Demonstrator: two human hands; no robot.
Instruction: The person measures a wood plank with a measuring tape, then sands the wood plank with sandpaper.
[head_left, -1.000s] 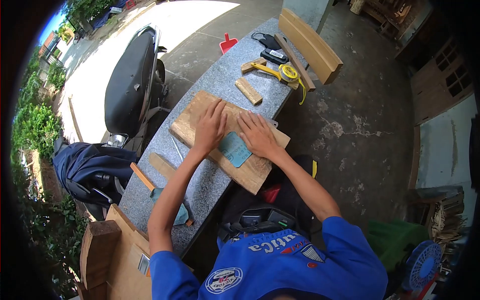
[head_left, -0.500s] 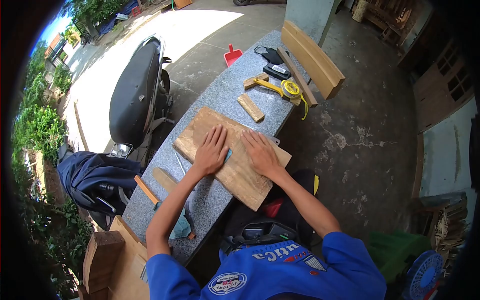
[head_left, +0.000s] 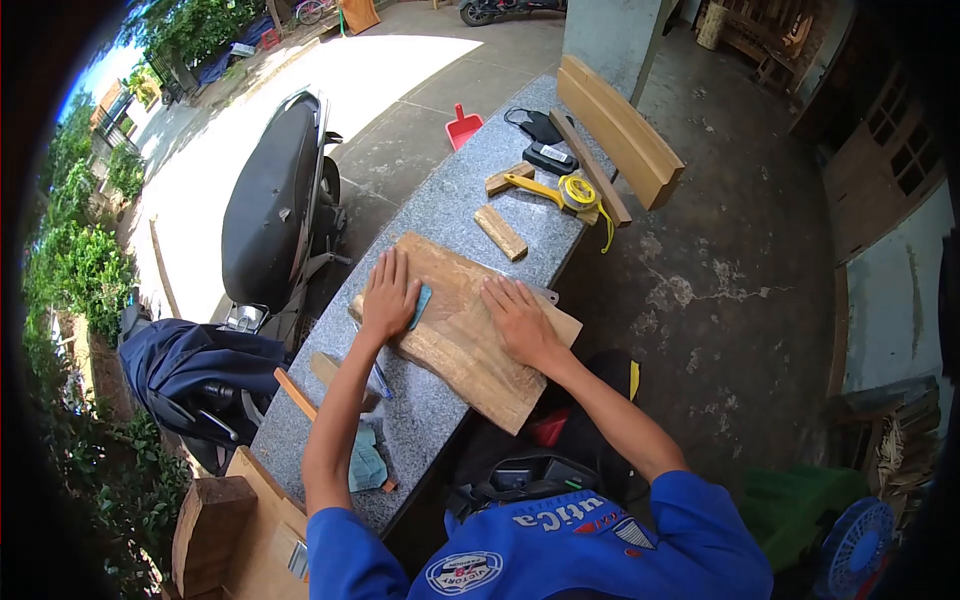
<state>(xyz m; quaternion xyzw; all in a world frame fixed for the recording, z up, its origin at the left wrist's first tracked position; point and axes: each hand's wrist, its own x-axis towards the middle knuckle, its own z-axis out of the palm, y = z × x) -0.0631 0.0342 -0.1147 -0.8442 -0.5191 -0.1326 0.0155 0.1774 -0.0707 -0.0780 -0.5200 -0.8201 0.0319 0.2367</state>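
Observation:
A thick wooden board [head_left: 455,335] lies across the granite tabletop, one end jutting over the near edge. My left hand [head_left: 388,300] is pressed on its left part, fingers long and close together. From beneath that palm pokes the edge of a blue-green piece of sandpaper [head_left: 420,305]; the rest is hidden. My right hand [head_left: 520,325] rests flat on the board's right side, fingers slightly spread, holding nothing. A blue pen [head_left: 382,380] lies beside the board, left of its near edge. Another blue-green sheet [head_left: 367,462] sits near the table's front.
Beyond the board are a small wood block [head_left: 500,233], a yellow tape measure [head_left: 577,192], a black case [head_left: 549,158] and long planks [head_left: 620,130]. A motorbike [head_left: 270,200] stands left of the table [head_left: 420,430]. Wooden pieces [head_left: 215,535] are at lower left.
My left hand has slid left and slightly away across the board, taking the sandpaper with it. More of the pen shows. My right hand stays about where it was on the board.

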